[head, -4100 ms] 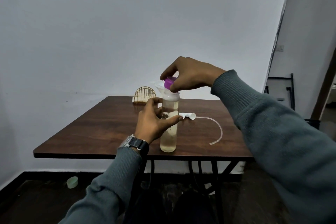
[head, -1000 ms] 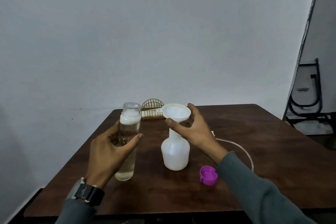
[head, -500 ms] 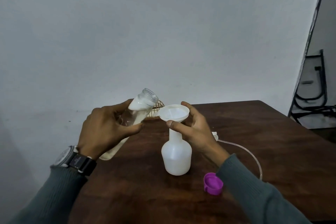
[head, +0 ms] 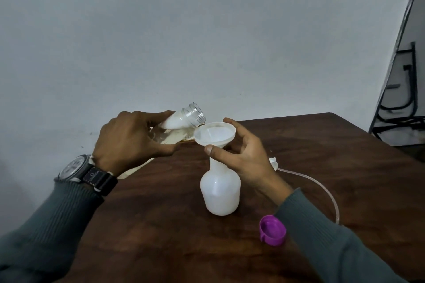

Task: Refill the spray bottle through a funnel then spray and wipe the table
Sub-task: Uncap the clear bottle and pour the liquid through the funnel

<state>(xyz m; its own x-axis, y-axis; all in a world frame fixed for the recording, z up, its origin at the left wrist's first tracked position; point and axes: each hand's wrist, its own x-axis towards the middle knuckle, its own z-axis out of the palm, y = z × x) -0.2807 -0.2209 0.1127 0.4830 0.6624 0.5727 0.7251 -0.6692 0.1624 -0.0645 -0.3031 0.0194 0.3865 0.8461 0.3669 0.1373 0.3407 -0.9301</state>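
Spray bottle stands upright on the brown table, in front of the person, with its top off. A white funnel sits in its neck, wide end up.

The right hand holds the funnel. Its thumb is at the front under the rim and its fingers curl round the back. The left hand grips a clear bottle round the middle and tips it on its side. The open mouth of the clear bottle is just above the edge of the funnel nearest the left hand. The 2 hands are close, with the funnel between them. I cannot tell if any liquid is running out yet.

A purple cap lies on the table, open side up, just beside the right sleeve. The spray head lies behind the right hand, and its thin tube curls across the table.

This looks like the start of the pour, so most of the job is not yet done. To do it well, I think the mouth should move more over the middle of the funnel, not its edge. The tip should be slow, so the funnel does not fill up and spill. The right hand should hold the funnel straight, because the spray bottle looks light and could fall over. Watching the level through the white side would help to stop in time.
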